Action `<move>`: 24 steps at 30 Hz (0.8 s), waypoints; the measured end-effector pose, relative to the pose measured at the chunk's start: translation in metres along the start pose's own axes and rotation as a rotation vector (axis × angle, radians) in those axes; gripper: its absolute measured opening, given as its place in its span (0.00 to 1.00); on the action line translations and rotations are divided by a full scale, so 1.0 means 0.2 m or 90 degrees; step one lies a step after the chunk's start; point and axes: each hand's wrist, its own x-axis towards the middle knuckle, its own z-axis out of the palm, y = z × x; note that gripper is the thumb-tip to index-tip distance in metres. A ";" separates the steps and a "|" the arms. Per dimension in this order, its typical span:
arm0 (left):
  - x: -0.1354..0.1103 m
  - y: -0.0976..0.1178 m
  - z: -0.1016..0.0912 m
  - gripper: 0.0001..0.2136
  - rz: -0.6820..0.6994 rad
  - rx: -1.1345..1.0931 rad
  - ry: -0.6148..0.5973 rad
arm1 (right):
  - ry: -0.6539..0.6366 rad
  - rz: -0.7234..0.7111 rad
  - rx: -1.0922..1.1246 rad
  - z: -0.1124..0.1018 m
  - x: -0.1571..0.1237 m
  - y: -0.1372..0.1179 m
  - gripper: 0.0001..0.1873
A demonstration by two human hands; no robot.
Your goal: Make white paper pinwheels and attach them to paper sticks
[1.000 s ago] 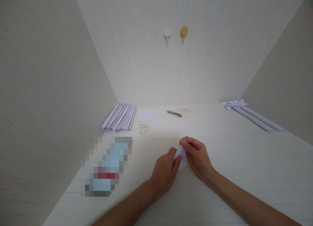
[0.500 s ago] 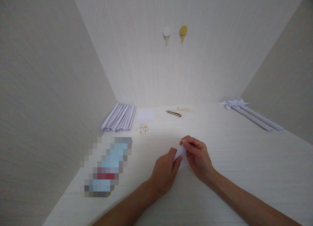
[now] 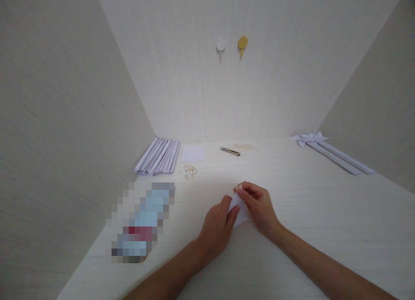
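Between my two hands, just above the white table, is a small piece of white paper (image 3: 238,205). My left hand (image 3: 216,224) is closed on its left side, with the thumb lying across the near face. At the paper's upper corner, my right hand (image 3: 256,202) pinches with thumb and fingertips. The paper looks bent or folded, though its lower right part is hidden behind my right hand.
At the back left lie a row of rolled white paper strips (image 3: 158,156), a square paper stack (image 3: 193,153) and small cotton-tipped bits (image 3: 189,171). Thread snips (image 3: 230,151) lie behind my hands. A blurred-out object (image 3: 144,224) is at left, paper-flowered sticks (image 3: 337,157) at right.
My right hand has shifted slightly left along the top of the paper. More of the paper's face shows between my hands. Nothing else on the table has moved.
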 end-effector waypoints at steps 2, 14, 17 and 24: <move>0.00 0.00 0.00 0.11 -0.002 0.001 -0.007 | -0.009 -0.015 -0.016 0.00 0.00 0.00 0.06; 0.00 0.01 0.00 0.12 0.003 0.002 -0.018 | -0.015 -0.068 -0.021 -0.01 -0.01 -0.01 0.09; 0.00 0.01 0.00 0.12 -0.004 0.004 -0.006 | -0.024 -0.055 -0.020 -0.01 0.00 -0.01 0.08; 0.02 -0.02 -0.02 0.13 0.001 -0.121 -0.045 | -0.068 0.024 -0.060 -0.05 0.04 -0.02 0.10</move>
